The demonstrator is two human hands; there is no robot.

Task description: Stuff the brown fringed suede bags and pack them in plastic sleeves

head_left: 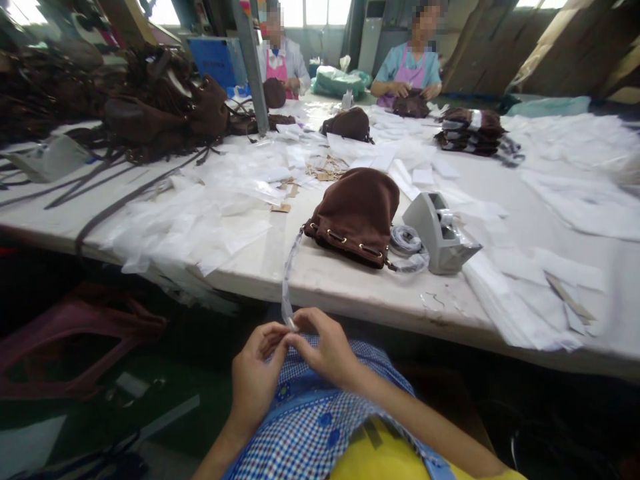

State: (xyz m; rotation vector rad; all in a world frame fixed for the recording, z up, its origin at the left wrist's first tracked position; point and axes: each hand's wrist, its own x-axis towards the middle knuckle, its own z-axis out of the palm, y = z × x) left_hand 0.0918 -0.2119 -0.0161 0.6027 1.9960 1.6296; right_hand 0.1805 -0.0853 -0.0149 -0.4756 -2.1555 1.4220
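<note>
A brown drawstring bag [357,213] with metal eyelets lies on the table near its front edge, its gathered mouth toward me. From its left side a strap wrapped in clear plastic [287,283] hangs over the edge to my lap. My left hand [260,357] and my right hand [323,343] meet at the strap's end, fingers pinched closed on it; the exact end is partly hidden. On the bag's right side, another length of plastic-wrapped strap [407,243] lies coiled, beside a grey tape dispenser [440,233].
Brown bags with loose straps [165,113] are heaped at the left. White plastic sheets [200,213] and card tags [325,170] litter the table [240,270]. Stacked brown bags [473,130] stand at the back right. Two people work across the table. A pink stool [85,340] is below left.
</note>
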